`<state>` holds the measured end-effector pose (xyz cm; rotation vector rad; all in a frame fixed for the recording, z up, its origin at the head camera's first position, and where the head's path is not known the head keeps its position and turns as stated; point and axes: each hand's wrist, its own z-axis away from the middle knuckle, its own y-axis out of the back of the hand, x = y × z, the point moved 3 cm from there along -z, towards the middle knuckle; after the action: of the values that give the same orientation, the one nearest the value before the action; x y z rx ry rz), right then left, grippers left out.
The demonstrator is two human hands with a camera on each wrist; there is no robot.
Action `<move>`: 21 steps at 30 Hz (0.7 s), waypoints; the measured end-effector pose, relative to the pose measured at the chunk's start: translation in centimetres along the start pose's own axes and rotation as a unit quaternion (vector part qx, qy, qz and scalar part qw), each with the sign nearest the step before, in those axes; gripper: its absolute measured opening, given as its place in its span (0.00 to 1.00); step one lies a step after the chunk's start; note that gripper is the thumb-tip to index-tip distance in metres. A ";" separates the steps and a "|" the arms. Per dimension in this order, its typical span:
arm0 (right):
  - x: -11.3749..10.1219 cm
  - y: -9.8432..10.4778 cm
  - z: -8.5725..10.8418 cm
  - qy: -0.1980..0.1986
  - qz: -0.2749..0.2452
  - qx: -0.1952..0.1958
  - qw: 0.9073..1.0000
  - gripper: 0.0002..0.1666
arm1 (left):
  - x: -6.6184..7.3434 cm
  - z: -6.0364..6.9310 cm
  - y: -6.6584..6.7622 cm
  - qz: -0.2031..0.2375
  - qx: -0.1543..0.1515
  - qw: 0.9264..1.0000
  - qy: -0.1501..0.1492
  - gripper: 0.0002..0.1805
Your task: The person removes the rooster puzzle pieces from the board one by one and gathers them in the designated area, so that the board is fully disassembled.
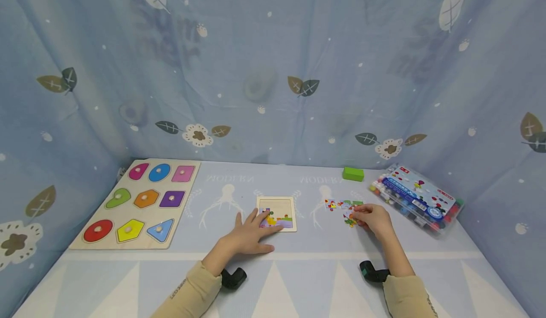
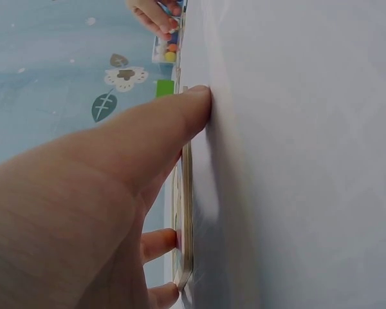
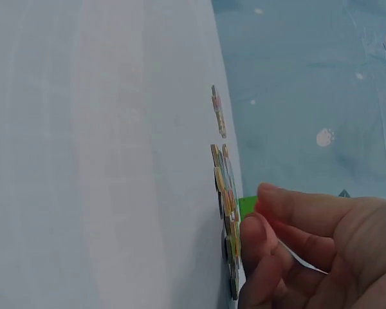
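My left hand [image 1: 249, 237] lies with fingers spread over a small wooden jigsaw tray [image 1: 282, 206], fingertips touching its left and lower parts. Colourful pieces [image 1: 279, 221] fill the tray's lower part; bare wood shows above them. In the left wrist view, the thumb [image 2: 174, 116] reaches along the tray's edge. To the right, my right hand [image 1: 375, 218] bends its fingers over a group of loose jigsaw pieces [image 1: 344, 204] on the table. Its thumb and fingertips are close together in the right wrist view; whether a piece is between them is hidden.
A wooden shape board [image 1: 145, 213] with knobbed shapes lies at the left. A green block [image 1: 353, 174] stands at the back, beside a clear case [image 1: 418, 197] of colourful contents on the right. A patterned curtain [image 1: 273, 71] closes off the table's back.
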<state>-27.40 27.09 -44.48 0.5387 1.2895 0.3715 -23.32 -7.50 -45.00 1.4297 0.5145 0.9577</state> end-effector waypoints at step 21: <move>-4.3 -2.2 0.2 0.081 -0.152 -0.021 0.985 0.22 | 0.1 0.1 0.1 0.008 0.001 1.000 -0.001 0.31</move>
<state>-28.35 22.92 -42.27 0.2728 1.4932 0.1900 -23.23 -7.49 -44.83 1.4382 0.5033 0.9694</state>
